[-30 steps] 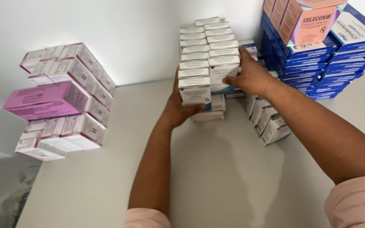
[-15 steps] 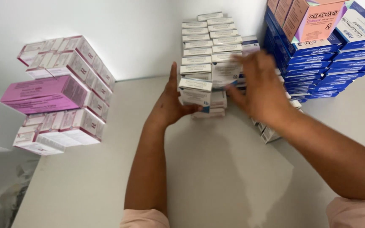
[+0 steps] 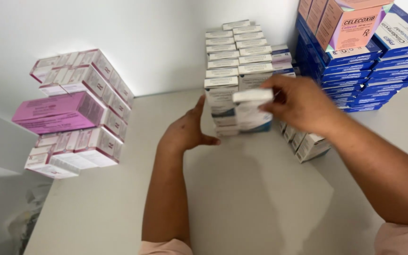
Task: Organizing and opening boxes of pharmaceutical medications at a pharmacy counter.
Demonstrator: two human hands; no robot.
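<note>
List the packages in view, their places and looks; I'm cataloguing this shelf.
White-and-blue box: held in right hand, centre.
White carton stack: against back wall; left hand beside its base.
Pink-and-white cartons: left, one large magenta box.
Blue boxes: right, stacked; orange-pink box on top.

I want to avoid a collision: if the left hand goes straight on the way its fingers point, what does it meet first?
Probably the tall stack of white cardboard boxes: the left hand points at its lower left side.

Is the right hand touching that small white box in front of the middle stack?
Touching. The head view shows the right hand with its fingers closed over one end of the white box, lifting it clear in front of the middle stack.
</note>
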